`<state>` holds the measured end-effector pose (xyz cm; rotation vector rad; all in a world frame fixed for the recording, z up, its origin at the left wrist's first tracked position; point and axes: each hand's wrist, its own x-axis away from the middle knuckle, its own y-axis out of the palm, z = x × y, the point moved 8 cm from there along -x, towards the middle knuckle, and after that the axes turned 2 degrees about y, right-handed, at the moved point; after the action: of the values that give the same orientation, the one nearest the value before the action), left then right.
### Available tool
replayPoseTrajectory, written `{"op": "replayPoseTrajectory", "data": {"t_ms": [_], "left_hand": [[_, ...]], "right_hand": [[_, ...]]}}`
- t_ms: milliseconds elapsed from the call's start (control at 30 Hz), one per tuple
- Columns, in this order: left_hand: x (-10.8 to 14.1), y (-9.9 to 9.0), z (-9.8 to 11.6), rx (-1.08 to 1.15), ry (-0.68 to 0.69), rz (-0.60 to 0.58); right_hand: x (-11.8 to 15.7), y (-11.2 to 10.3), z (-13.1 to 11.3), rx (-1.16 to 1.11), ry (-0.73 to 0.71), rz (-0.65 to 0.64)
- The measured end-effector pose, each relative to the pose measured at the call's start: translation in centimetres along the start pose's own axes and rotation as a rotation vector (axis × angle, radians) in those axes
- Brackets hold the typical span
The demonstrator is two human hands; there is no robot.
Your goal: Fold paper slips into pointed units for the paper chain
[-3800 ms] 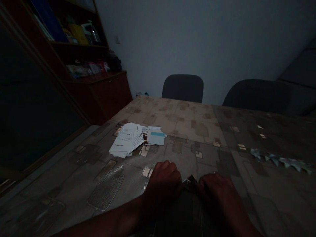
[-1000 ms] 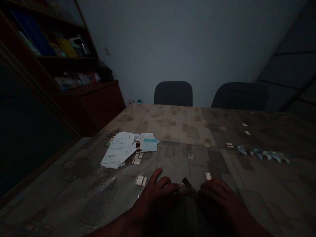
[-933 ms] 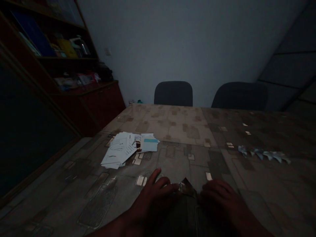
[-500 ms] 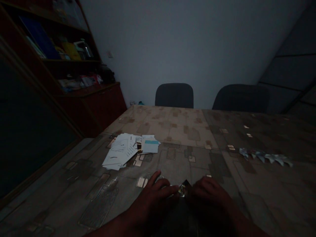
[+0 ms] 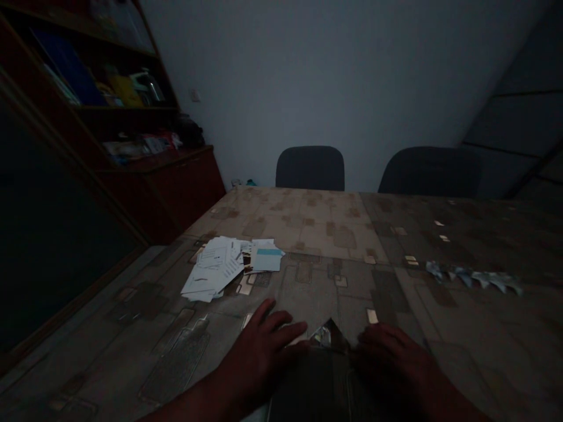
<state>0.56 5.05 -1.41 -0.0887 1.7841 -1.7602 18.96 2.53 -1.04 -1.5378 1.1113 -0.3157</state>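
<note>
Low in the middle of the head view, a small folded piece of printed paper point(image 5: 329, 338) lies on the table, its dark pointed tip facing away from me. My left hand point(image 5: 275, 346) rests at its left side with the fingers apart, fingertips touching the paper's edge. On the other side my right hand point(image 5: 391, 357) has curled fingers closed at the paper's right edge. Dim light hides the lower part under my hands, where a dark flat surface shows.
A loose pile of printed white sheets point(image 5: 215, 269) lies to the left, with a blue-striped card point(image 5: 267, 259) at its side. A zigzag folded paper strip point(image 5: 475, 276) is at the right. Two chairs point(image 5: 310, 168) stand behind the patterned tablecloth point(image 5: 308, 220). A cabinet point(image 5: 185, 187) is at the left.
My hands have moved apart, the left one leftward and the right one rightward. More of the folded paper and its pointed tip shows between them.
</note>
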Motion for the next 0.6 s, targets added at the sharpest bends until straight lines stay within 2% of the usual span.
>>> {"op": "replayPoseTrajectory", "data": {"t_ms": [100,167,267,367,467,600], "left_hand": [[0.2,-1.1,0.2,-0.021,0.007,0.062],[-0.3,-0.8,1.0,-0.025,0.017,0.073],[-2.0,0.9,2.3,0.017,0.008,0.054],[-3.5,2.7,3.6,-0.018,0.072,0.012],[-3.6,2.9,3.3,0.007,0.051,0.037],[-2.5,1.7,1.4,0.148,-0.105,0.089]], "right_hand": [[0.3,0.5,0.6,-0.039,0.037,0.024],[0.2,0.9,0.7,-0.045,0.05,0.033],[0.1,1.3,0.8,-0.054,0.061,0.023],[0.0,1.2,0.8,-0.062,0.082,0.034],[-0.1,1.2,0.8,-0.06,0.11,0.02],[-0.1,1.3,1.0,-0.076,0.148,-0.01]]}}
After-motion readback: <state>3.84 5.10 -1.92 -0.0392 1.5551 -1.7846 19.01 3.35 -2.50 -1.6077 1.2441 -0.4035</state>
